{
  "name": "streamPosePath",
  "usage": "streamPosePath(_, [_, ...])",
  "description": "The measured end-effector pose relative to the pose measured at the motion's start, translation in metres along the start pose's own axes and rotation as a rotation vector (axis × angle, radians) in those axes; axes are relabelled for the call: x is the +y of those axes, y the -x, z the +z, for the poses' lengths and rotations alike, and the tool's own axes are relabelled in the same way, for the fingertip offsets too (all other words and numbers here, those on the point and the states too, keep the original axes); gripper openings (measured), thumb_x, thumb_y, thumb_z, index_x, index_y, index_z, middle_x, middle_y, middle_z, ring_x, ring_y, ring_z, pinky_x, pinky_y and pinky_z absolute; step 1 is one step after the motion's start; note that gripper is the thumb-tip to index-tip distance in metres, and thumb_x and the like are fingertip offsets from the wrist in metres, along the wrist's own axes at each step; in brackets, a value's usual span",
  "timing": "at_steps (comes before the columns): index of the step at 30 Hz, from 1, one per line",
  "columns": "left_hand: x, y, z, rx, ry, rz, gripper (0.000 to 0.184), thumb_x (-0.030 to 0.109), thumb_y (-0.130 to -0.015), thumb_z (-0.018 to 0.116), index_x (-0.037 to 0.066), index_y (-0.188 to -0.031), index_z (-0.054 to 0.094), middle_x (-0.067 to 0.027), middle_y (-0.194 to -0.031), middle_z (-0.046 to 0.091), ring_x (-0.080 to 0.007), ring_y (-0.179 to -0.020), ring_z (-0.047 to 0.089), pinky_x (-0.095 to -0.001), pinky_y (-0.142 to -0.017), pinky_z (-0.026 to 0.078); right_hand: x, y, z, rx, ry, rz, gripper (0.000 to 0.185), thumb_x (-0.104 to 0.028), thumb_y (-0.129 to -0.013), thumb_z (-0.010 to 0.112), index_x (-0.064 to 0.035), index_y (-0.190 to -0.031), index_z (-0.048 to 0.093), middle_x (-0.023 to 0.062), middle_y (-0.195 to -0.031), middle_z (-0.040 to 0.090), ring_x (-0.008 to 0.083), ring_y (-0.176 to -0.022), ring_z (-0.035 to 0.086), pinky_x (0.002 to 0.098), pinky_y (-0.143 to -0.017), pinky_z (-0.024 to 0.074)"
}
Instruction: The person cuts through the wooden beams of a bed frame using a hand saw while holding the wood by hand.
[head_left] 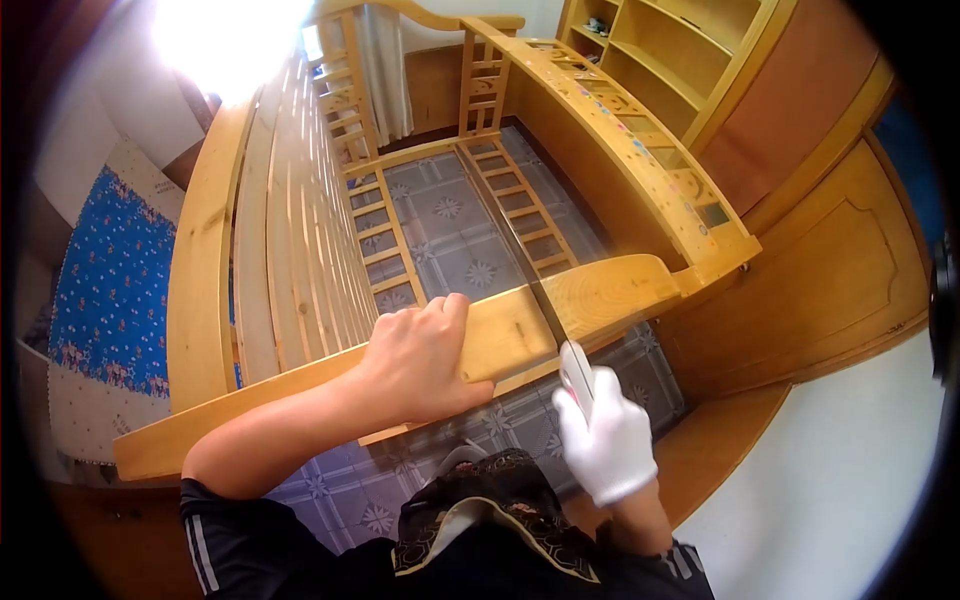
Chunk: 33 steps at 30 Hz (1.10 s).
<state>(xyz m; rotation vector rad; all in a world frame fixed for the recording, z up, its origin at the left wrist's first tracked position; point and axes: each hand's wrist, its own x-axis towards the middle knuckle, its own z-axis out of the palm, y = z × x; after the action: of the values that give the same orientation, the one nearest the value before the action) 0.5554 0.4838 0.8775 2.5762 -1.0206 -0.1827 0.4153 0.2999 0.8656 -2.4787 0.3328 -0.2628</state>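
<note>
A pale wooden bed frame fills the middle of the view, its curved top board (508, 335) lying across in front of me. My bare left hand (420, 355) grips that board left of the saw, fingers over the top and thumb along the near side. In a white glove, my right hand (610, 440) is closed around the light-coloured handle of a hand saw (541, 300). The long thin blade crosses the board and points away over the frame. How deep the blade sits in the wood I cannot tell.
Left stands a slatted wooden panel (285, 230), with a blue patterned cloth (115, 290) beyond it. A decorated rail (625, 135) runs along the right. Behind are wooden shelves (660, 65), with a cabinet door (810, 255) nearer. Ladder-like pieces (525, 210) lie on the tiled floor (440, 255).
</note>
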Motion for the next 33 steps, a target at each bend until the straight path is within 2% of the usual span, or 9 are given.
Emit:
streamPosePath(5, [0.002,-0.001,0.001,-0.046,-0.035,-0.026,0.061,0.040,-0.066,0.072,-0.006,-0.101,0.051,-0.0203,-0.086,0.062,-0.0372,-0.082,0.064,-0.0458,-0.072,0.051,0.021,0.086,-0.031,0.020,0.007,-0.026,0.034,-0.014,-0.088,0.068,0.0022,-0.116,0.059,0.0171,-0.084,0.069,0.0341,-0.064,0.069,0.0388,-0.057,0.0558])
streamPosePath(8, [-0.001,-0.002,0.003,-0.015,-0.042,-0.017,0.061,0.040,-0.066,0.071,-0.007,-0.101,0.052,-0.0207,-0.088,0.062,-0.0375,-0.083,0.064,-0.0456,-0.074,0.051,0.019,0.080,-0.030,-0.018,0.001,0.000,0.033,-0.016,-0.089,0.067,0.0020,-0.116,0.059,0.0182,-0.088,0.069,0.0334,-0.066,0.070,0.0392,-0.056,0.0553])
streamPosePath(9, [-0.002,-0.003,0.002,-0.013,-0.037,-0.024,0.061,0.040,-0.066,0.071,-0.007,-0.101,0.053,-0.0212,-0.088,0.062,-0.0375,-0.082,0.065,-0.0456,-0.075,0.050,0.016,0.060,-0.022,0.040,0.079,-0.160,0.035,-0.019,-0.091,0.064,0.0022,-0.119,0.057,0.0180,-0.080,0.067,0.0360,-0.062,0.067,0.0424,-0.054,0.0539])
streamPosePath(12, [0.001,0.002,0.005,-0.032,-0.027,-0.021,0.061,0.039,-0.066,0.071,-0.007,-0.101,0.053,-0.0223,-0.089,0.062,-0.0376,-0.082,0.065,-0.0457,-0.076,0.050,0.016,0.034,-0.008,0.041,-0.015,-0.045,0.028,-0.021,-0.093,0.063,-0.0008,-0.110,0.056,0.0191,-0.066,0.062,0.0427,-0.060,0.063,0.0489,-0.054,0.0518])
streamPosePath(19, [0.003,-0.002,-0.001,-0.041,-0.014,-0.040,0.060,0.038,-0.065,0.070,-0.008,-0.101,0.055,-0.0231,-0.090,0.063,-0.0382,-0.082,0.066,-0.0456,-0.077,0.051,0.017,0.128,-0.051,-0.028,0.024,0.069,0.032,-0.013,-0.089,0.064,0.0008,-0.117,0.059,0.0145,-0.091,0.067,0.0327,-0.069,0.070,0.0392,-0.059,0.0567])
streamPosePath(20, [0.004,-0.001,-0.001,-0.042,-0.020,-0.037,0.060,0.038,-0.065,0.070,-0.008,-0.101,0.055,-0.0231,-0.090,0.063,-0.0382,-0.082,0.066,-0.0456,-0.077,0.051,0.019,0.115,-0.052,-0.067,0.197,-0.137,0.031,-0.015,-0.091,0.063,0.0013,-0.116,0.058,0.0170,-0.090,0.067,0.0346,-0.067,0.069,0.0406,-0.058,0.0561])
streamPosePath(23, [0.004,0.001,0.000,-0.029,-0.014,-0.039,0.059,0.036,-0.065,0.069,-0.008,-0.100,0.055,-0.0230,-0.089,0.063,-0.0382,-0.084,0.065,-0.0462,-0.079,0.050,0.016,0.067,-0.024,-0.069,0.018,0.072,0.036,-0.020,-0.093,0.063,-0.0005,-0.122,0.056,0.0192,-0.087,0.065,0.0393,-0.067,0.066,0.0448,-0.054,0.0530])
streamPosePath(28, [0.004,0.000,-0.001,-0.010,-0.022,-0.047,0.058,0.036,-0.065,0.068,-0.008,-0.101,0.056,-0.0233,-0.090,0.063,-0.0384,-0.088,0.065,-0.0466,-0.083,0.049,0.019,0.126,-0.049,-0.016,0.159,-0.113,0.028,-0.015,-0.089,0.066,-0.0017,-0.112,0.061,0.0130,-0.092,0.068,0.0338,-0.065,0.068,0.0412,-0.060,0.0558])
streamPosePath(33, [0.004,-0.001,-0.002,-0.005,-0.023,-0.046,0.058,0.035,-0.064,0.067,-0.008,-0.102,0.056,-0.0235,-0.090,0.064,-0.0386,-0.087,0.065,-0.0460,-0.082,0.049,0.012,0.112,-0.049,-0.006,0.092,0.011,0.026,-0.016,-0.089,0.065,-0.0014,-0.110,0.060,0.0145,-0.086,0.067,0.0350,-0.065,0.068,0.0414,-0.058,0.0552])
